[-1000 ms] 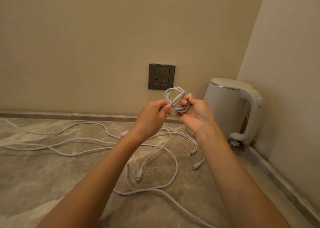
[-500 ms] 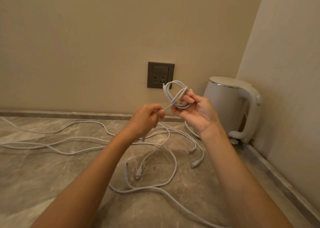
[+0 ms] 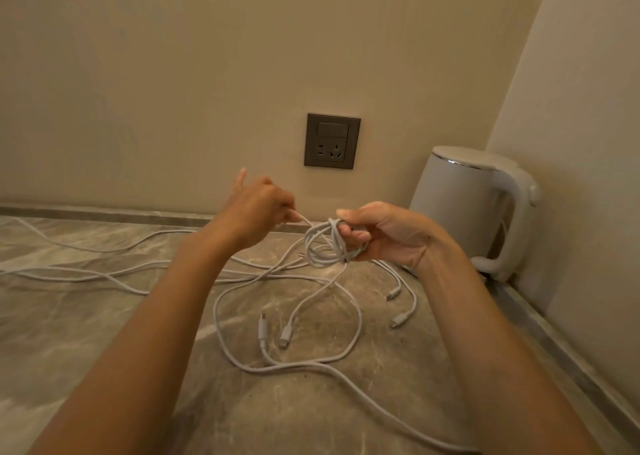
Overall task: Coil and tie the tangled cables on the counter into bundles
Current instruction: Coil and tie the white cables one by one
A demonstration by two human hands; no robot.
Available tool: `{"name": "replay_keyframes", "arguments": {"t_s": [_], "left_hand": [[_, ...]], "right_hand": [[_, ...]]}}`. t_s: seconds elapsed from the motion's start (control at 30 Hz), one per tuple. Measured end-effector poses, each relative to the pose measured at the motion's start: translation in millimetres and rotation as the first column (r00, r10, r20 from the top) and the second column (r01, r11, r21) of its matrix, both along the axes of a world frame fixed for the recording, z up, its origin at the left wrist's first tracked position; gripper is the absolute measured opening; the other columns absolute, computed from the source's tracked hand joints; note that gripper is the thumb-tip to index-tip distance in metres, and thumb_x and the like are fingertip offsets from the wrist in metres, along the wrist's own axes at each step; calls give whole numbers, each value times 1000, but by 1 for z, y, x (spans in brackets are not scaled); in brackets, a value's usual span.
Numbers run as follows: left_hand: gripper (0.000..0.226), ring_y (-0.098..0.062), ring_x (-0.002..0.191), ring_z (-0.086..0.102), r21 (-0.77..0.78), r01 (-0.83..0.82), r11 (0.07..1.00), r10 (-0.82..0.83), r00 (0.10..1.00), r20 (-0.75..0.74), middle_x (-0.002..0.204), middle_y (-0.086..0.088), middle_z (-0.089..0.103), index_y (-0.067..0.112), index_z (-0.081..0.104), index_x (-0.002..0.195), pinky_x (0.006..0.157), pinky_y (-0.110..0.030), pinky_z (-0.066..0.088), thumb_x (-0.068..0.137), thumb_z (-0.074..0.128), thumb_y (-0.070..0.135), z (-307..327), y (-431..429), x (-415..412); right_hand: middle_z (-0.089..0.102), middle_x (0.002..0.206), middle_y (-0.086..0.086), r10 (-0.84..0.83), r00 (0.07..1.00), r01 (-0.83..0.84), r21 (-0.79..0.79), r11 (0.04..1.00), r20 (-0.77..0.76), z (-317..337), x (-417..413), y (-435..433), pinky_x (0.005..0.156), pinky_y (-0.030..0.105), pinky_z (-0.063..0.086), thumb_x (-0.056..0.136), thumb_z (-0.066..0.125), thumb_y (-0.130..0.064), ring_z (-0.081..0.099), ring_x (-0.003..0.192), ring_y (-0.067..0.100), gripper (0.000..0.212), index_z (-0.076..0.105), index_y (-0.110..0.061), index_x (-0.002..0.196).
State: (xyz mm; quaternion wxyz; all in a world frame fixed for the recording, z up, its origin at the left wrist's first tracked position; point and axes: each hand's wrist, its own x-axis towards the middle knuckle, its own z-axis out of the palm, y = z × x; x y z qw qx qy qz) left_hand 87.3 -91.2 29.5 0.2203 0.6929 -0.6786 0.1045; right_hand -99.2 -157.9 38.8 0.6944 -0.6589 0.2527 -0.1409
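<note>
Coil [image 3: 323, 248]: a small white bundle of several loops, held up above the surface [image 3: 86, 323]. It sits between the two hands, nearer the right one. A few turns wrap across its right side.

Right hand [image 3: 388, 235]: palm turned up, fingers and thumb curled round the coil's right side, gripping it.

Left hand [image 3: 258, 209]: just left of the coil and not touching it. Thumb and fingers pinch the tail [image 3: 304, 219], a short white strand running from the fingertips to the top of the coil. One finger sticks up.

Loose cables [image 3: 286, 333]: white and tangled, lying on the surface below and in front of both hands. Long runs trail off to the left, and one runs toward the near edge. Four plugs show: two beneath the coil, two further right.

Socket [image 3: 332, 140]: a dark plate on the wall, behind and above the hands.

Kettle [image 3: 467, 205]: white, standing in the right corner behind the right hand, handle to the right.
</note>
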Motion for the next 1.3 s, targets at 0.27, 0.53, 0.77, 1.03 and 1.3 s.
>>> {"name": "replay_keyframes", "arguments": {"t_s": [0.27,0.53,0.77,1.03,1.3], "left_hand": [[19,-14,71,52,-101,79,992,-93,986,-136,82,-5,62,4,67,94,69,-27,45,92,53,17,13,3,-20],[19,-20,65,52,-260,106,960,-168,959,-229,77,-9,60,1,61,90,64,-34,44,95,47,13,12,4,-51],[17,-5,57,57,-80,91,993,-120,672,-731,66,0,65,15,69,75,56,-15,50,82,61,2,18,9,-49],[9,-10,66,58,108,153,982,-33,708,-705,76,-4,67,8,71,88,61,-18,51,79,69,8,22,14,-47],[11,-16,70,64,-197,12,980,-105,876,-470,72,-1,64,11,67,80,73,-40,55,75,75,13,17,9,-56]], "right_hand": [[51,49,-3,-300,946,267,-227,937,-125,-10,20,0,67,25,40,97,50,-19,45,50,8,35,57,-11,64],[57,63,2,-533,834,547,-82,833,143,-15,29,-3,62,28,50,95,54,-14,53,59,13,26,61,-7,70],[60,66,6,-570,780,518,243,820,257,-14,30,-3,61,32,55,92,56,-7,58,64,14,14,62,-2,80],[65,70,9,-610,744,552,262,791,274,-18,34,-4,67,35,56,90,60,-7,62,67,18,14,64,-1,78],[63,57,3,-621,723,530,334,779,302,-17,32,-4,61,27,53,88,60,-6,60,57,11,12,64,-2,78]]}}
